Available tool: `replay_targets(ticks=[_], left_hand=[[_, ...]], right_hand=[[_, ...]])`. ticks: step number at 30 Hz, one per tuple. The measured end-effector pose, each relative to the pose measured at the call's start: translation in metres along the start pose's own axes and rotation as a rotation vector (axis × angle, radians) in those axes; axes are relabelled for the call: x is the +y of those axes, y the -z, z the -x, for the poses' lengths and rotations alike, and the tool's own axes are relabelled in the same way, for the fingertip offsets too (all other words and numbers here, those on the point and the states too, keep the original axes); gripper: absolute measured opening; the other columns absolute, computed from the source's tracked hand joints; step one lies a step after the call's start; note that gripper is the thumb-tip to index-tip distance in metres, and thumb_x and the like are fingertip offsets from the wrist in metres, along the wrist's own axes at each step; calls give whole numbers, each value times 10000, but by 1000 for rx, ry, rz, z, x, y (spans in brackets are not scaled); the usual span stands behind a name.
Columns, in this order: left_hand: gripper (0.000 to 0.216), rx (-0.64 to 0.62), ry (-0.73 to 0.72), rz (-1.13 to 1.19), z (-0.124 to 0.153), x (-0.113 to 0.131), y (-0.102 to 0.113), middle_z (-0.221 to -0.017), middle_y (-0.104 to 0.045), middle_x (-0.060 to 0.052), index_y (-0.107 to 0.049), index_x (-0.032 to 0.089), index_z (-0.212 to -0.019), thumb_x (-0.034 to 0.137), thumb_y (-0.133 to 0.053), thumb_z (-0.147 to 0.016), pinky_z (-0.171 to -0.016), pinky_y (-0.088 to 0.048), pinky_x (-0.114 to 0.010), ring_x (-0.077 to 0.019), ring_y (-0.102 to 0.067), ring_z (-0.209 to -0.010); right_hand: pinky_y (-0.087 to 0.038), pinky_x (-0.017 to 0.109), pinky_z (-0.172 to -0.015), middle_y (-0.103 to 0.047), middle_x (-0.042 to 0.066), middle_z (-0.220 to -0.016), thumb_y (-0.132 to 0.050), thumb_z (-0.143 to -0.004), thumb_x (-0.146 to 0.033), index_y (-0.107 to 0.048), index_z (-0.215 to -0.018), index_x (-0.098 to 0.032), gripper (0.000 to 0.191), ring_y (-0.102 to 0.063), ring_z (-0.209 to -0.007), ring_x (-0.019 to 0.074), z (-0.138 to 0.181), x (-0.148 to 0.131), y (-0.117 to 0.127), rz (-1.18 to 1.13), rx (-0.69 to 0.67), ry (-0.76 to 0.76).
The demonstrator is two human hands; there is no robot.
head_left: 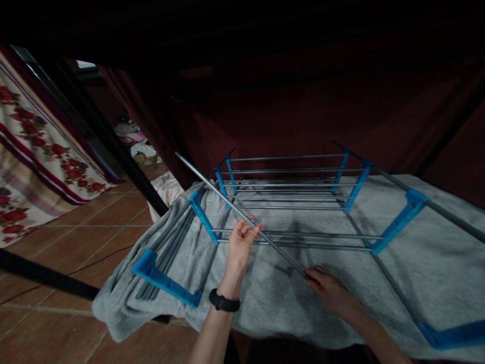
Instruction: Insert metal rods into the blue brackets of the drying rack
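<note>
Rod, one, grey metal (227, 201): held aslant above the blanket, upper end far left, lower end near right, crossing in front of the rack's crossbars.

Left hand (241, 237): thumb and fingers pinched together on the rod, partway along; black wristband (224, 302) at the wrist.

Right hand (325, 285): fingers closed on the rod's lower end.

Rack (303, 234), partly assembled: grey tubes, with blue plastic brackets along both sides; several crossbars span the middle and far brackets. Near left bracket (166, 284) and near right bracket (454, 334) sit at the front.

Loose rods (170, 258), grey, several: laid side by side on the blanket, behind the near left bracket.

Blanket (273, 303), grey, plush: beneath the rack, creased at left, its edge hanging down.

Surroundings: brown tiled floor (113, 212) with dark cable (102, 257); floral cloth (56, 146) hanging at left; dark red curtain (280, 121) behind.
</note>
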State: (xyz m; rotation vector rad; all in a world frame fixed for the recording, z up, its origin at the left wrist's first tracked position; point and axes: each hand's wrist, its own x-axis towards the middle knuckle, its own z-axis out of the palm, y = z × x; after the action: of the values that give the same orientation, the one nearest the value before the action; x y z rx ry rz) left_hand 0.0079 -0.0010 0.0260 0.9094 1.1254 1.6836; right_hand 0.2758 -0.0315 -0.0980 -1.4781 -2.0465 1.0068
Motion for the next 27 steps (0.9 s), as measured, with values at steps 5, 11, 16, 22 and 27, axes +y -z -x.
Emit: replay_targets(ticks=[5, 11, 16, 22, 27], left_hand=[[503, -10, 9, 12, 1, -2, 0, -836, -785, -54, -682, 182, -1075, 318, -916, -651, -738, -526, -306, -214, -746, -824], [503, -2, -1, 8, 1, -4, 1, -816, -775, -45, -681, 188, -1053, 341, -928, -643, -727, -519, -298, -206, -739, -811], [491, -22, 3, 11, 2, -4, -2, -818, -781, -39, -676, 185, -1076, 318, -913, -666, -734, -519, -289, -195, -738, -815], [467, -64, 34, 17, 6, -10, -7, -828, -787, -44, -676, 182, -1055, 304, -905, -668, -721, -514, -288, -193, -735, -800], [458, -77, 45, 11, 9, -14, -10, -840, -787, -46, -684, 184, -1065, 299, -898, -677, -727, -512, -294, -198, -735, -808]], right_hand=[[-506, 407, -1008, -728, 111, -1207, -459, -929, -346, -662, -1187, -244, 344, -682, -1123, 259, 3, 7, -4, 5, -5, 17], [-522, 351, -821, -723, 44, -939, -561, -868, -350, -570, -947, -267, 114, -683, -885, 221, 2, 3, -2, -1, -2, -12], [-511, 342, -832, -701, 35, -970, -549, -885, -331, -597, -967, -266, 115, -671, -905, 205, 0, -3, 1, -25, -14, 47], [-519, 378, -944, -729, 83, -1084, -520, -915, -315, -699, -1099, -248, 265, -689, -1035, 230, -1, -6, -1, -83, 14, 74], [-541, 389, -943, -749, 120, -1113, -473, -945, -315, -726, -1185, -211, 364, -710, -1023, 239, -1, -7, -3, -46, 30, 93]])
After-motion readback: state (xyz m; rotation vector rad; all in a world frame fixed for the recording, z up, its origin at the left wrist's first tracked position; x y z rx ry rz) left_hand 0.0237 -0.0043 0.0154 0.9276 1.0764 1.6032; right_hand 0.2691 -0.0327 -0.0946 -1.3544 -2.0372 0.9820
